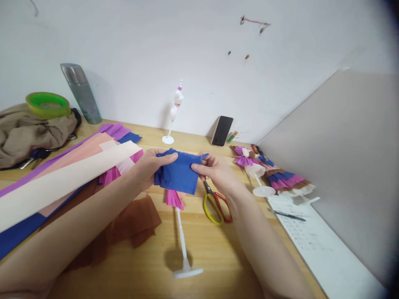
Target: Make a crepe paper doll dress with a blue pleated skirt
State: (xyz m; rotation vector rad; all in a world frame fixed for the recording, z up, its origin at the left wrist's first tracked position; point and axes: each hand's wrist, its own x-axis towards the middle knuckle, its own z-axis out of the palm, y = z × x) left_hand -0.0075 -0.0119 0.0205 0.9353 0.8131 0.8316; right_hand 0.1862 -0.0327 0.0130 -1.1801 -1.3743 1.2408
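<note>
Both hands hold a folded piece of blue crepe paper (pixel 179 174) above the wooden table (pixel 218 249). My left hand (pixel 149 166) pinches its upper left edge, thumb on top. My right hand (pixel 215 169) pinches its right edge. Under the blue paper lies a small doll stand (pixel 183 245) with a pink paper skirt (pixel 175 199), its white rod and base pointing toward me. Scissors (pixel 215 205) with yellow and red handles lie just under my right wrist.
Long crepe sheets (pixel 62 174) in cream, pink, purple and blue lie at left, brown paper (pixel 137 220) near my left forearm. A white mannequin stand (pixel 174 112), a phone (pixel 222 131), dressed dolls (pixel 268 174), a printed sheet with a pen (pixel 289 216), a flask (pixel 81 93) and a tape roll (pixel 48 104) are around.
</note>
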